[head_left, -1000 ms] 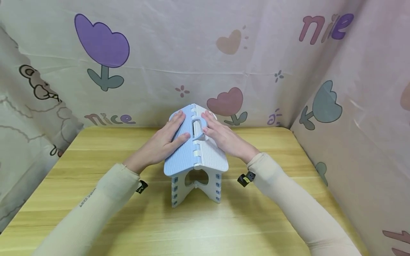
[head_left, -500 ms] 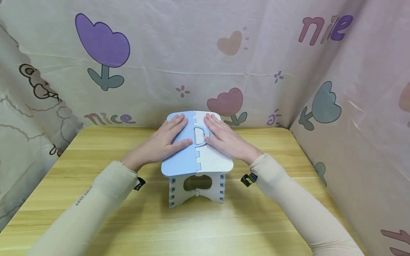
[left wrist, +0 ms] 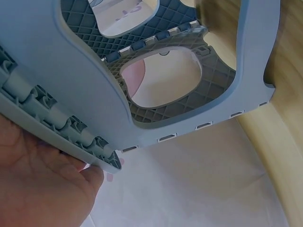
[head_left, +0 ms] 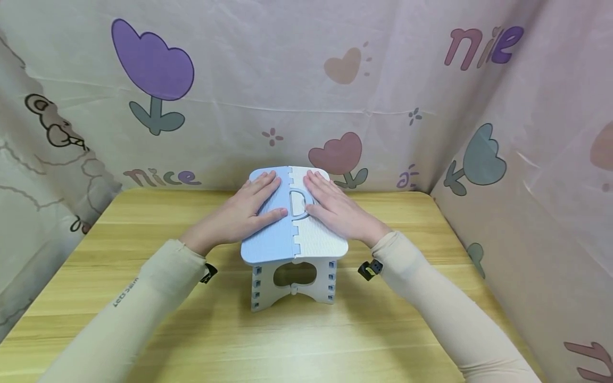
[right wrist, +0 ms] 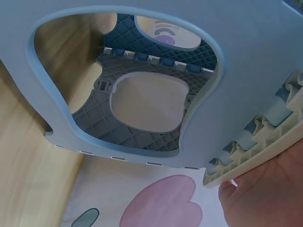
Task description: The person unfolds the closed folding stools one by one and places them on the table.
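A folding step stool stands unfolded on the wooden table, its top flat, one half blue and the other white. My left hand lies with straight fingers on the blue half. On the white half rests my right hand, fingers straight, its thumb by the blue carry handle at the centre seam. Both wrist views look under the top: the left shows a blue side leg and hinge knuckles beside the palm, the right a matching leg panel with a large opening.
The wooden table reaches back to a printed curtain with flowers and hearts. Another stretch of curtain hangs along the right side. Small black devices sit at both wrists.
One second ago the stool's top was peaked like a roof. Under both hands it has gone down flat and its legs have spread; over the last half second little differs.
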A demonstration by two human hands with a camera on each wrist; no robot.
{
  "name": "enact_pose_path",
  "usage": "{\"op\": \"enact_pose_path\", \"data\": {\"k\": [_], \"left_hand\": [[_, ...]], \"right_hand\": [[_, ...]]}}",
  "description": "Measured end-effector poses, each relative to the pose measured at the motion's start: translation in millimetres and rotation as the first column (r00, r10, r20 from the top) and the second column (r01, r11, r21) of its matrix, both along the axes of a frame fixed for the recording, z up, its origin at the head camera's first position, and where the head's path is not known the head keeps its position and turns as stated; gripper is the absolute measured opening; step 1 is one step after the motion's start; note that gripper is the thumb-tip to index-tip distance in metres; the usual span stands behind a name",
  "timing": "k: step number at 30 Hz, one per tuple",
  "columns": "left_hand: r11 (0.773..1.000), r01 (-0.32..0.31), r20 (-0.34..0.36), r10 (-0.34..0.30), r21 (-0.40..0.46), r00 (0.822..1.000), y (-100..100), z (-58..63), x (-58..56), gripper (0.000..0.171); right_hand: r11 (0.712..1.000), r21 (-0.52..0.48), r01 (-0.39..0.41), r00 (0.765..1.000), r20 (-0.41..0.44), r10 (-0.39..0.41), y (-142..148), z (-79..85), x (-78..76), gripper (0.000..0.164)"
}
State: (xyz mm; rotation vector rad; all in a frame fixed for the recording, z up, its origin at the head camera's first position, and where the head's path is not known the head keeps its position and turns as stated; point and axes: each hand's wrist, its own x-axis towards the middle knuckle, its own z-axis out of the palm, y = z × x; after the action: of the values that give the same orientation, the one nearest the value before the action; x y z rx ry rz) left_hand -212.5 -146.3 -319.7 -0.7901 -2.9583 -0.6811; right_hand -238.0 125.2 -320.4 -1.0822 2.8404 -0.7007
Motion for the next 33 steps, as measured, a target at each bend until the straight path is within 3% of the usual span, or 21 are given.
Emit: {"op": "enact_pose_path", "data": {"k": [28,33], "left_hand": [[1.000,-0.001,-0.010,0.002,0.024,1.000,-4.5,-2.8,-1.6,0.083],[0.997,-0.008,-0.008,0.009,0.076,1.000,-7.1,-3.1,0.5,0.078]], "right_hand": [[0.996,-0.084,0.009,1.000,0.005,-0.008,-3.7,-5.4,-2.7,0.071],[0.988,-0.146,0.051,0.998,0.040,-0.046,2.8,-5.4,1.7,0.065]]}}
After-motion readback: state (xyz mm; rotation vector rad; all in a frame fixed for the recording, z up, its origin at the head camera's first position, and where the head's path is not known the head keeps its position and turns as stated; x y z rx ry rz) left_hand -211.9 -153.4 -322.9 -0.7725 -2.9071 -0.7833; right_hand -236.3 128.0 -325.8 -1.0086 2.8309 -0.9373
